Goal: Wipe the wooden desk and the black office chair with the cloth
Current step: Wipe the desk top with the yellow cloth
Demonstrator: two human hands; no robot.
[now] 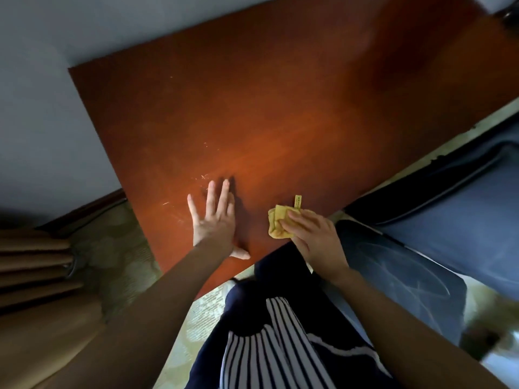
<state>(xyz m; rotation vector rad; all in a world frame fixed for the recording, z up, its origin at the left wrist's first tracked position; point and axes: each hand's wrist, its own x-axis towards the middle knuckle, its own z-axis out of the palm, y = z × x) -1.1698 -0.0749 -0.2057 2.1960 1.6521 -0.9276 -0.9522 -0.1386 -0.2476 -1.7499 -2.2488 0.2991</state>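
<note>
The reddish-brown wooden desk (280, 108) fills the middle of the view, with pale scratch marks near its left front part. My left hand (214, 220) lies flat on the desk with fingers straight and spread. A folded yellow cloth (276, 221) with a small tag sits on the desk near the front edge. My right hand (311, 237) grips the cloth, fingers curled over it. The black office chair (407, 265), with a dark seat and blue-looking back, stands to the right of me beside the desk.
A pale wall (42, 108) runs along the desk's left and far sides. Tan curtains (33, 270) hang at the lower left over patterned carpet (123, 248). A dark object (508, 12) shows at the top right corner.
</note>
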